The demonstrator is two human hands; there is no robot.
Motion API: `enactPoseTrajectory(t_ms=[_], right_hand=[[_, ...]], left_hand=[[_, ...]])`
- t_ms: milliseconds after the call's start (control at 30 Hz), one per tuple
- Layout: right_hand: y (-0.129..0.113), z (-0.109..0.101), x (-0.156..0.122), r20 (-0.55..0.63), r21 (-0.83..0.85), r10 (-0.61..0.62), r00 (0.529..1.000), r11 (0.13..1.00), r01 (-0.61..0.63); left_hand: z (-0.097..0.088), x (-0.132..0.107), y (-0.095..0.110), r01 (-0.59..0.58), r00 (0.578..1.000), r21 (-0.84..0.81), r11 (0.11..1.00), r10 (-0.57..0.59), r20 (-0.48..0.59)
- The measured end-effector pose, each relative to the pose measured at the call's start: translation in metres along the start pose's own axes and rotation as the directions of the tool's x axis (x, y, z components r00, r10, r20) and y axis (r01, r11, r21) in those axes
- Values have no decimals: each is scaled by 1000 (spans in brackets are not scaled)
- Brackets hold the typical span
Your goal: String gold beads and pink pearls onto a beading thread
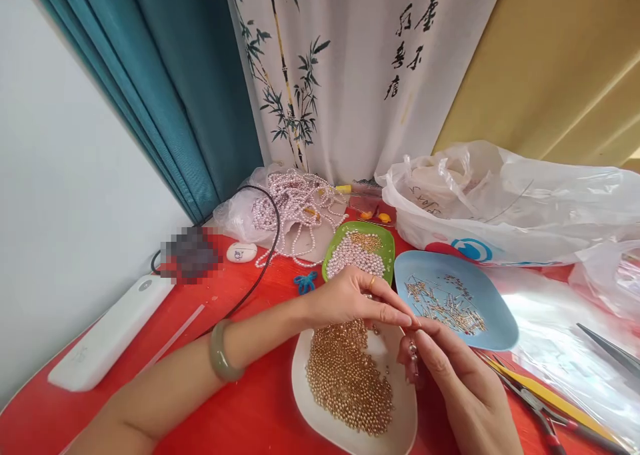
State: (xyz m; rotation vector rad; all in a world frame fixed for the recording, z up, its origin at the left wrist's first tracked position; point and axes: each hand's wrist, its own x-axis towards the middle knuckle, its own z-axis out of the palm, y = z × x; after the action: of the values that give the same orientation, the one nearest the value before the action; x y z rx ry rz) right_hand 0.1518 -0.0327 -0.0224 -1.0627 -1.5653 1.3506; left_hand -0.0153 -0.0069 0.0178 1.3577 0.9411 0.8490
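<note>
My left hand (357,300) reaches across a white dish (400,428) heaped with small gold beads (347,375), its fingers pinched together at the tips. My right hand (457,378) comes up from below, fingers closed on a short beaded piece (413,356) that hangs over the dish. The fingertips of both hands meet at the top of that piece. A green bangle (220,354) sits on my left wrist. Just right of the hands lies a blue dish (500,332) of thin metal pins (443,300). Behind them a green dish (385,236) holds pearl and gold beads.
The table is red (240,402). Pearl strands (295,205) on a plastic bag lie at the back, with a black cable (265,262). Large plastic bags (510,202) fill the right side. Pliers (537,412) lie at bottom right. A white device (107,338) sits at left.
</note>
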Motion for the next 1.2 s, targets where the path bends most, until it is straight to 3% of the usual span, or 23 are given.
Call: enactPoseTrajectory(t_ms=[400,567,767,867,1067,1200], right_hand=[[-5,2,-2,-1,-41,-12,1000,999,12],[-6,2,-1,-69,-43,-3,998,999,0],[-5,1,2,-107,59,26,994,998,-20],[-2,2,2,-118,91,43,992,995,-32],[0,3,1,-115,120,22,993,993,-8],[-2,2,1,-100,127,19,995,992,-6]], left_hand=[[-2,-2,-1,-80,996,102,992,75,57],[-13,2,1,-49,995,322,945,75,-71],[-38,7,-6,75,963,574,815,91,-255],[-39,8,-10,79,973,673,735,91,-214],[-25,5,-6,-53,987,845,532,158,-38],[-22,3,-6,-56,990,898,436,139,-6]])
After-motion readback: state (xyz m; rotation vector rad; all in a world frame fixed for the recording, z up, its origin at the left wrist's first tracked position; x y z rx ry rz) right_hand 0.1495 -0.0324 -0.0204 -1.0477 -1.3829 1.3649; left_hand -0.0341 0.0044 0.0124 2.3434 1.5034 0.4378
